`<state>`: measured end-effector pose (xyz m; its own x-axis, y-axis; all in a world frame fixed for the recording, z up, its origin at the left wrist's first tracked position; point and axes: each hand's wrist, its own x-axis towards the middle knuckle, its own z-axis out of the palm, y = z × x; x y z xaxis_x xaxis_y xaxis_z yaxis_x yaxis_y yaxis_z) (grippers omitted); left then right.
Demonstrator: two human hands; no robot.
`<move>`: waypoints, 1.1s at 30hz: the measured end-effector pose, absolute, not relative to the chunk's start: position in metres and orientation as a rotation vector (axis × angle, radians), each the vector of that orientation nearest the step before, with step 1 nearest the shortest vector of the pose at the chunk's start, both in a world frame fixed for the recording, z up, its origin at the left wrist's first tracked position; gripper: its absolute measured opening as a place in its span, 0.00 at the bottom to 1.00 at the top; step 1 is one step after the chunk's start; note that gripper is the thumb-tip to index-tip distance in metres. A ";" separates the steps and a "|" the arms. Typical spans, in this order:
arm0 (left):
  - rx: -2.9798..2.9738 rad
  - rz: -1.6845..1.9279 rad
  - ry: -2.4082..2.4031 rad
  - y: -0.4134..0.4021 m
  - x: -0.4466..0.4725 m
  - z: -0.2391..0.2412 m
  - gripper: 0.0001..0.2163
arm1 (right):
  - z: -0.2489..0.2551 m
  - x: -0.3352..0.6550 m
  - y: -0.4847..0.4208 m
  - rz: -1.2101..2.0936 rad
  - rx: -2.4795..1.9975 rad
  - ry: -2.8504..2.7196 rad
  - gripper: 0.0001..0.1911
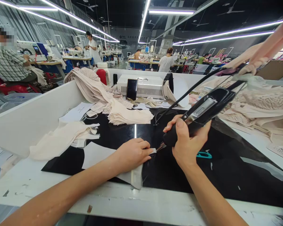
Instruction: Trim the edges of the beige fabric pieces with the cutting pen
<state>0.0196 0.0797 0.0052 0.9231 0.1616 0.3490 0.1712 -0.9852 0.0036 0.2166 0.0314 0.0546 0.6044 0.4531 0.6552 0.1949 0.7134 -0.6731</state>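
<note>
One plastic bin (pixel 21 98) sits beyond the white side wall (pixel 37 117), its contents too unclear to tell. The left hand (pixel 132 154) pinches a small pale strip (pixel 153 151) between thumb and fingers, above the black mat (pixel 169 175). The right hand (pixel 188 144) is wrapped around a corded black tool (pixel 202 108), tilted, its metal tip (pixel 161 146) right by the strip's end. A teal cutter (pixel 204 155) lies on the mat near the right wrist. Fabric (pixel 129 114) is piled behind, near a phone (pixel 132 89). Beyond, people work among sewing tables under tube lights.
</note>
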 end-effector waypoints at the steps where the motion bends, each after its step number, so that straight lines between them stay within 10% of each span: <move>1: -3.060 -0.552 -0.267 0.080 0.019 0.006 0.08 | 0.054 0.217 0.031 0.170 -0.787 -0.937 0.23; 33: -3.124 -0.834 -0.322 0.069 -0.013 -0.007 0.14 | 0.053 0.195 0.038 0.214 -0.732 -0.967 0.19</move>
<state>-0.0134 0.0694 -0.0067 0.8491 0.2176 0.4814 0.1623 -0.9746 0.1543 0.1954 0.0384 0.0530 0.5682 0.4753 0.6717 0.1474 0.7443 -0.6514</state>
